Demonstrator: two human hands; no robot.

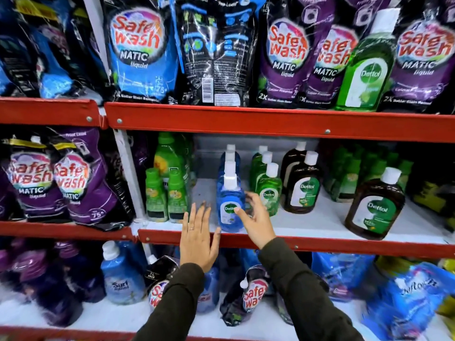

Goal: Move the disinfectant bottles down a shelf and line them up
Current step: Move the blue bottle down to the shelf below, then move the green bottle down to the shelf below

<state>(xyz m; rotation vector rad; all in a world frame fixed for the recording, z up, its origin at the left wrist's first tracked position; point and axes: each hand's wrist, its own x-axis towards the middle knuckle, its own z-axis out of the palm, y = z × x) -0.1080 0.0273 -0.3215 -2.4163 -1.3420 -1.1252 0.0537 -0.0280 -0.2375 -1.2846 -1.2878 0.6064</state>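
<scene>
On the middle shelf (pixel 320 226) stand rows of Dettol bottles with white caps: a blue row (pixel 229 203), a green row (pixel 269 190), a brown pair (pixel 304 185) and one brown bottle (pixel 375 205) alone near the front right. One tall green Dettol bottle (pixel 366 67) stands on the upper shelf among pouches. My left hand (pixel 198 239) is flat with fingers spread, just left of the front blue bottle. My right hand (pixel 256 217) has its fingers apart, its thumb against that bottle's label; it holds nothing.
Safe Wash detergent pouches (pixel 138 45) fill the upper shelf and the left bay. Small green bottles (pixel 165 193) stand left of the blue row. More green bottles (pixel 352 173) sit at the back right. The bottom shelf holds blue bottles and pouches (pixel 253 296). Red shelf edges (pixel 270 121) jut forward.
</scene>
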